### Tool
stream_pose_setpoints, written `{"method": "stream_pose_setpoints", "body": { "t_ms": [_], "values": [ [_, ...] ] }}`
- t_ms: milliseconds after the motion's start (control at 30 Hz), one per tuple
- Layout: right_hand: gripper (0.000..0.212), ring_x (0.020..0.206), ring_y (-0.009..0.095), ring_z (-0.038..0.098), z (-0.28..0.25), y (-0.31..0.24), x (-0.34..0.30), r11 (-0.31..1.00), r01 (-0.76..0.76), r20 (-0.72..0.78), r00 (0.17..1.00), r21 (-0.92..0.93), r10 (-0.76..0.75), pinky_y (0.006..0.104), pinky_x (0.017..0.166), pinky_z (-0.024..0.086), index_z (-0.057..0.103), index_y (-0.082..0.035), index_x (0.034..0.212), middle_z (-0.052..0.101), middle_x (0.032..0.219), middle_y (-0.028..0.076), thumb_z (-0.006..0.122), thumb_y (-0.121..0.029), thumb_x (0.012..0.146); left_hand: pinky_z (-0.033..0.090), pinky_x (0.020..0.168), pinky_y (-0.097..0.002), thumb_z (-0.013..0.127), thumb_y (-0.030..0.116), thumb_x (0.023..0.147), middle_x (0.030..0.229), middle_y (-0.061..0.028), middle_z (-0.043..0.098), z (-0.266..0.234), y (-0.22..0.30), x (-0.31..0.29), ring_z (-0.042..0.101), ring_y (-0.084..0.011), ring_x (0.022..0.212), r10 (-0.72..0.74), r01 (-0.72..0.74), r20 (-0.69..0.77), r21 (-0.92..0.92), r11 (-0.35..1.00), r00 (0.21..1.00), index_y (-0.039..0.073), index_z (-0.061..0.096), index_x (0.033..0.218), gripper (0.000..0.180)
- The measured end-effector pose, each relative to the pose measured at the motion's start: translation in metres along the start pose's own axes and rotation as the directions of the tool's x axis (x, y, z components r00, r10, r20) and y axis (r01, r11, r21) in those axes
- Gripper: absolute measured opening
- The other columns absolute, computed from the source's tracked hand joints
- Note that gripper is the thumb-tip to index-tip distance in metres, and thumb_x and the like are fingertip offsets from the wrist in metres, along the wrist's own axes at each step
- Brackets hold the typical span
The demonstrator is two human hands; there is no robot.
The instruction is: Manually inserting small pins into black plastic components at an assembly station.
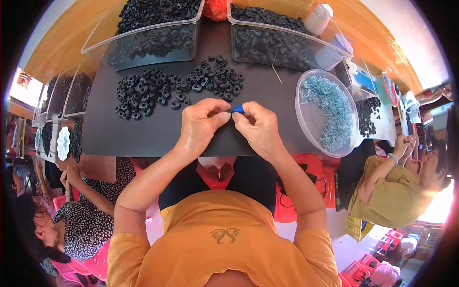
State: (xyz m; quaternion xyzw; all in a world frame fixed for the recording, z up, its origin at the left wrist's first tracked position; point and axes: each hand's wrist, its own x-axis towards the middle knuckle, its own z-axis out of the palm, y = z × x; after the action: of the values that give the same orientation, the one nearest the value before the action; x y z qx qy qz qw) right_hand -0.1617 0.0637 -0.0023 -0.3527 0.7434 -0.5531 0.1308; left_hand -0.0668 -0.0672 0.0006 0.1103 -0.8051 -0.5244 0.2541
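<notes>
Over the near half of the dark work mat, my left hand (204, 119) and my right hand (260, 128) meet fingertip to fingertip. Both pinch a small black plastic part (230, 111), mostly hidden by the fingers. A blue cover (238, 109) wraps the tip of my right index finger. Just beyond my left hand spreads a loose heap of small black plastic parts (143, 93). To the right of my right hand lies a round clear tray (303, 125) holding a mass of tiny pale-blue translucent pieces (337, 115), too small to make out singly.
Two clear bins, left (143, 48) and right (272, 45), stand at the back, filled with black parts. A thin yellowish stick (277, 74) lies near the right bin. Co-workers sit at left (91, 201) and right (392, 186). Pale containers (318, 20) stand at the back right.
</notes>
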Motion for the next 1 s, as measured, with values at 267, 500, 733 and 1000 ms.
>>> {"method": "stream_pose_setpoints", "body": {
  "t_ms": [267, 500, 733, 1000],
  "values": [
    [0.009, 0.063, 0.004, 0.052, 0.009, -0.016, -0.006, 0.853, -0.188, 0.046, 0.981, 0.486, 0.190, 0.0197, 0.056, 0.042, 0.058, 0.001, 0.084, 0.062, 0.073, 0.001, 0.062, -0.007, 0.086, 0.044, 0.059, -0.0199, 0.067, 0.004, 0.081, 0.081, -0.0012, 0.063, 0.010, 0.004, -0.007, 0.054, -0.0063, 0.068, -0.409, 0.312, 0.028, -0.696, 0.647, 0.912, -0.001, 0.064, 0.095, 0.015],
    [0.011, 0.063, 0.024, 0.054, 0.004, -0.007, 0.019, 0.867, 0.344, -0.067, 0.917, -0.362, -0.392, 0.0341, 0.057, 0.044, 0.059, -0.002, 0.085, 0.058, 0.070, 0.009, 0.065, -0.006, 0.078, 0.043, 0.059, -0.0203, 0.066, 0.007, 0.083, 0.079, -0.0008, 0.061, -0.011, 0.009, -0.016, 0.052, -0.0059, 0.068, -0.361, 0.266, -0.049, -0.586, 0.766, 0.931, 0.000, 0.060, 0.096, 0.016],
    [0.014, 0.069, 0.029, 0.053, -0.002, -0.001, 0.022, 0.703, 0.407, 0.094, 0.893, -0.583, -0.439, 0.0384, 0.061, 0.044, 0.063, -0.004, 0.083, 0.056, 0.072, 0.011, 0.069, -0.005, 0.070, 0.042, 0.064, -0.0173, 0.065, 0.005, 0.081, 0.082, 0.0031, 0.057, -0.015, 0.003, -0.020, 0.050, -0.0030, 0.070, -0.324, 0.283, -0.030, -0.415, 0.865, 0.946, 0.001, 0.065, 0.095, 0.014],
    [0.009, 0.070, 0.029, 0.052, -0.065, -0.019, 0.003, 0.663, 0.358, -0.061, 0.852, -0.657, -0.521, 0.0388, 0.061, 0.043, 0.060, -0.004, 0.080, 0.052, 0.069, 0.010, 0.064, -0.004, 0.072, 0.041, 0.070, -0.0177, 0.068, 0.013, 0.083, 0.084, 0.0019, 0.059, -0.015, -0.010, -0.018, 0.052, -0.0046, 0.076, -0.266, 0.260, 0.048, -0.434, 0.863, 0.963, 0.002, 0.061, 0.099, 0.020]
  ]
}}
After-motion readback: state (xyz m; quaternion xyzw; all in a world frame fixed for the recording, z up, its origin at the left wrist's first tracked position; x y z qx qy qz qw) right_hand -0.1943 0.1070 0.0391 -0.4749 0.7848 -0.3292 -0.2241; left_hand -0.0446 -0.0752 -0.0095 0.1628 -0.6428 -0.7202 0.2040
